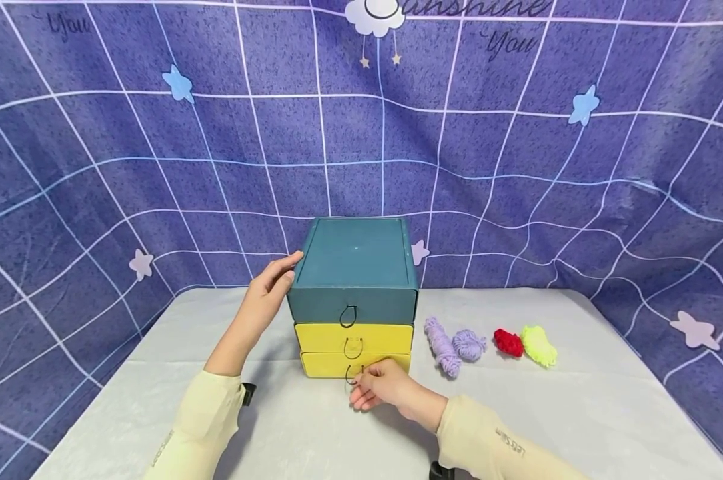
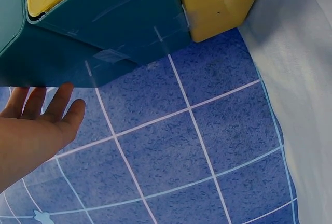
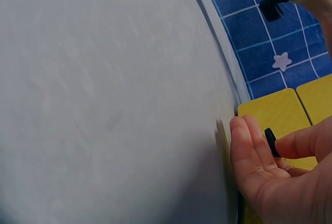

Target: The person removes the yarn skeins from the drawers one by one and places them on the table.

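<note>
A small drawer cabinet point(image 1: 355, 257) with a teal top and teal upper drawer front stands on the table. Below are two yellow drawers, the middle one point(image 1: 325, 339) and the bottom one point(image 1: 325, 365), each with a dark loop pull. My right hand point(image 1: 385, 385) pinches the bottom drawer's loop pull point(image 3: 271, 142) between thumb and finger, its other fingers extended. Against the cabinet's upper left side rests my left hand point(image 1: 268, 293), fingers fairly straight. The left wrist view shows those fingertips point(image 2: 65, 92) at the teal edge.
Right of the cabinet lie a long lilac yarn skein point(image 1: 442, 348), a lilac yarn ball point(image 1: 469, 345), a red yarn bundle point(image 1: 508, 343) and a neon yellow one point(image 1: 539, 346). A blue gridded cloth point(image 1: 487, 147) hangs behind the white-covered table point(image 1: 313, 433).
</note>
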Tool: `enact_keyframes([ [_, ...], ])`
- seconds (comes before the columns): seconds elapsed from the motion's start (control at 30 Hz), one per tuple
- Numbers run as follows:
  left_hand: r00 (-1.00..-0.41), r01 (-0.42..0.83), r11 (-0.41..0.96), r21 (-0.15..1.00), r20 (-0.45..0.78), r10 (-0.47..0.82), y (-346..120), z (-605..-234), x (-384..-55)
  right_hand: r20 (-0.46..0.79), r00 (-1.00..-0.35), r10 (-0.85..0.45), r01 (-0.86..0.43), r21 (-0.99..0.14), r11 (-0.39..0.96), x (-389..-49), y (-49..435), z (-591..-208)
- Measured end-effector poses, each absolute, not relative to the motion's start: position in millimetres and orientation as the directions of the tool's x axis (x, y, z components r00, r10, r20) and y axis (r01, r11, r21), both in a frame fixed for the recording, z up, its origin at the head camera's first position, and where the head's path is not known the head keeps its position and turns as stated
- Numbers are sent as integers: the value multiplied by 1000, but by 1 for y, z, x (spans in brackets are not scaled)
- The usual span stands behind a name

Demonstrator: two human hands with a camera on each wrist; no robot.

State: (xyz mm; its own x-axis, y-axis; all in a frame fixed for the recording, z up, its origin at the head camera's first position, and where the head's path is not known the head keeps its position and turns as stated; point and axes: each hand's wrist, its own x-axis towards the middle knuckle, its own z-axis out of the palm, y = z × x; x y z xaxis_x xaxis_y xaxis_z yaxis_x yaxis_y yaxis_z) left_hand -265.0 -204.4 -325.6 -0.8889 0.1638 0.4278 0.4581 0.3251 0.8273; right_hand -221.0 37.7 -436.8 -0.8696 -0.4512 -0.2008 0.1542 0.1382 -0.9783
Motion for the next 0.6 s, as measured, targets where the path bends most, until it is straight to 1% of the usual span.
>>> enact_keyframes([
  [0.43,-889,458,331,825,430,157,-205,-329,-264,-199,-856,-477,138,-977,160,-228,41,-444],
  [0.6,-896,443,334,832,418,147,-202,-323,-262,-189,-840,-509,98,-975,201,-229,46,-438],
])
